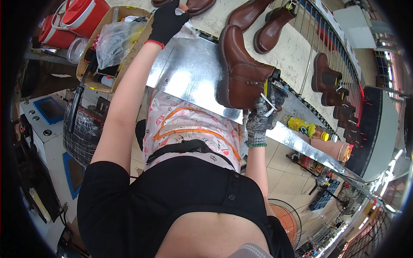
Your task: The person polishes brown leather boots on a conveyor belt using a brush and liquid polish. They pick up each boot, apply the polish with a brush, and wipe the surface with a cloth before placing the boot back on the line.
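Observation:
My right hand (pixel 259 122), in a grey knitted glove, is closed on a brown leather ankle boot (pixel 243 71) at its shaft end. The boot lies tilted over the metal table edge, its sole to the left and its side zip facing me. A white tag (pixel 269 105) hangs by the glove. At the far side, my left hand (pixel 167 23), in a black glove, has its fingers bent round a crumpled white cloth (pixel 188 31); part of the cloth is hidden by the hand. Just beyond it stands another brown boot (pixel 200 6).
More brown boots (pixel 275 28) stand on the pale conveyor belt (pixel 292 56). A cardboard box (pixel 109 81) with plastic bags sits left of my left forearm, near red containers (pixel 81 17). Yellow bottles (pixel 301 126) lie right of the shiny metal table (pixel 185 71).

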Demonstrator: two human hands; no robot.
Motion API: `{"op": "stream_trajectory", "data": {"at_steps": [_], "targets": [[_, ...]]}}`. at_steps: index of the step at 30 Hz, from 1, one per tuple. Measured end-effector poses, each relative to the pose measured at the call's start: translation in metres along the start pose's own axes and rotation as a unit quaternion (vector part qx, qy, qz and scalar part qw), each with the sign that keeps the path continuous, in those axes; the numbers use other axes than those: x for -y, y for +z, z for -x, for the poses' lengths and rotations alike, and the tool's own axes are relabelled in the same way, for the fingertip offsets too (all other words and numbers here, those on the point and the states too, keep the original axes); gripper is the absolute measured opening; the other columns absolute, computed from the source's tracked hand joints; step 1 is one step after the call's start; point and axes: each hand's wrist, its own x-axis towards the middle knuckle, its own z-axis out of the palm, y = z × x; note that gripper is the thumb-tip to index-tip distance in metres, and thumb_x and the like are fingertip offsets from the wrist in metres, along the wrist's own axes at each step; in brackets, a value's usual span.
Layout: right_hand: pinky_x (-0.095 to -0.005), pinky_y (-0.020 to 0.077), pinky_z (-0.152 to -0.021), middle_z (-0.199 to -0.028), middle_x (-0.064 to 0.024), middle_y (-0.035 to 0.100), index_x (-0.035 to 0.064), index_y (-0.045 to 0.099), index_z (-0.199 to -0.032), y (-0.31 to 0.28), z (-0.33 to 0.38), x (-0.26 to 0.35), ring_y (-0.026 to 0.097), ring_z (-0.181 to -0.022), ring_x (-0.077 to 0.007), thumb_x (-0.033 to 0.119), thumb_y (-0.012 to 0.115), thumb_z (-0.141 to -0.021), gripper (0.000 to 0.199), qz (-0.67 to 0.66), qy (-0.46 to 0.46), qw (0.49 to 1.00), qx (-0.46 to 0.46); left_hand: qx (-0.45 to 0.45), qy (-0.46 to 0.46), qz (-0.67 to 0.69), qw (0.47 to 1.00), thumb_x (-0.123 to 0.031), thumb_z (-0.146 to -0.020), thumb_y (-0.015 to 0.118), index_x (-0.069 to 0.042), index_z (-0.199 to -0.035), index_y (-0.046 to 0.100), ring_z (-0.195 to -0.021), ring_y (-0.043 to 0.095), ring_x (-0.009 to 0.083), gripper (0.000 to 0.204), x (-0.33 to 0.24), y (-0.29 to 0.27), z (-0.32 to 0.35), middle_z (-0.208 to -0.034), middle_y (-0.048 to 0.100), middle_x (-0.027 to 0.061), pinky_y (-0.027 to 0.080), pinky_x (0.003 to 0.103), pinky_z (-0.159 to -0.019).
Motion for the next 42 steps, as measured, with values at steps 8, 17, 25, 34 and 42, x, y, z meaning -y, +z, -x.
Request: {"op": "stream_trajectory", "data": {"at_steps": [8,17,25,34,42], "targets": [[-0.0287,0.0498,-0.074,-0.106,-0.0078,0.058,0.0019,0.051,-0.115,-0.004,-0.001,-0.017,0.057,-0.090,-0.0162,0.014,0.066,-0.081,0.039,-0.142,0.068,0.987,-0.014,0.070,-0.225,0.120,0.964,-0.020,-0.077,0.066,-0.005,-0.082,0.058,-0.071,0.062,0.0197,0.018,-0.009,0.037,0.066,-0.076,0.062,0.0086,0.047,0.030,-0.064],[-0.0289,0.0498,-0.077,-0.107,-0.0095,0.060,0.0017,0.050,-0.117,0.000,0.001,-0.015,0.058,-0.094,-0.0186,0.009,0.062,-0.084,0.036,-0.151,0.059,0.987,-0.017,-0.027,-0.434,0.473,0.766,-0.010,-0.078,0.067,0.002,-0.082,0.062,-0.070,0.059,0.0137,0.013,-0.067,0.091,0.101,-0.081,0.061,0.0070,0.052,0.026,-0.062],[-0.0309,0.0489,-0.076,-0.104,-0.0089,0.061,0.0006,0.051,-0.115,0.002,0.002,0.000,0.059,-0.091,-0.0184,0.022,0.070,-0.078,0.047,-0.100,0.075,0.992,-0.020,-0.015,-0.183,0.236,0.954,-0.017,-0.075,0.068,-0.004,-0.081,0.067,-0.066,0.059,0.0171,0.014,-0.062,0.104,0.109,-0.073,0.062,0.0080,0.045,0.029,-0.062],[-0.0287,0.0494,-0.074,-0.106,-0.0050,0.055,0.0080,0.048,-0.117,-0.011,-0.001,-0.035,0.056,-0.089,-0.0154,0.014,0.067,-0.079,0.042,0.132,-0.107,0.986,0.005,0.040,-0.009,0.146,0.988,-0.015,-0.076,0.067,-0.008,-0.086,0.066,-0.067,0.060,0.0222,0.013,-0.064,0.082,0.101,-0.074,0.059,0.0079,0.046,0.031,-0.058],[-0.0270,0.0493,-0.072,-0.104,-0.0028,0.054,0.0096,0.047,-0.118,-0.007,0.001,-0.021,0.055,-0.087,-0.0125,0.014,0.066,-0.080,0.043,-0.037,0.017,0.999,-0.017,0.078,0.227,0.008,0.971,-0.010,-0.074,0.066,-0.012,-0.090,0.065,-0.067,0.061,0.0209,0.017,-0.048,0.073,0.083,-0.079,0.060,0.0031,0.048,0.030,-0.054]]}}
